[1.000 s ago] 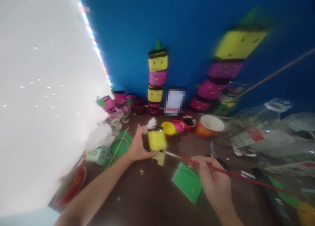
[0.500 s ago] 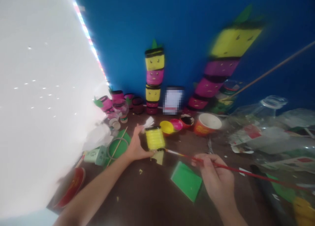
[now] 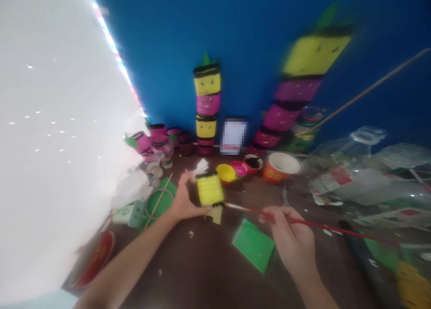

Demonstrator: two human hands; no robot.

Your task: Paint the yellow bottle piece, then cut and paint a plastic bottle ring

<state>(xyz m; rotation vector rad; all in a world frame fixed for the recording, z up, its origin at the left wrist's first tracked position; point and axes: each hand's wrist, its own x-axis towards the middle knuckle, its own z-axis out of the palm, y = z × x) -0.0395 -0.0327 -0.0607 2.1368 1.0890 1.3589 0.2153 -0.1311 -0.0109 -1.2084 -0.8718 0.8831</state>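
My left hand [image 3: 184, 201] grips a yellow ribbed container [image 3: 210, 189] by its ends, thumb at the bottom and fingers at the top. A black band runs along the container's upper edge. In my right hand [image 3: 292, 232] is a long red-handled paintbrush [image 3: 251, 210], pinched between thumb and fingers. The brush's dark tip meets the container's lower edge, where black paint shows. Just behind stand a yellow paint cup [image 3: 226, 173], a pink paint cup [image 3: 239, 168] and a cup of black paint [image 3: 253, 163]. A green sheet [image 3: 254, 245] lies between my hands.
A red-and-white paper cup [image 3: 281, 167] stands at the back, with scissors [image 3: 284, 194] before it. Clear plastic bottles [image 3: 365, 165] crowd the right. Painted stacks with faces [image 3: 206, 104] lean on the blue wall, beside a blurred-out screen [image 3: 233, 136]. A tape ring [image 3: 147, 205] lies left.
The brush tip has shifted slightly left along the container's lower edge, with my right hand following. The whole view has drifted a little; my left hand keeps its hold.
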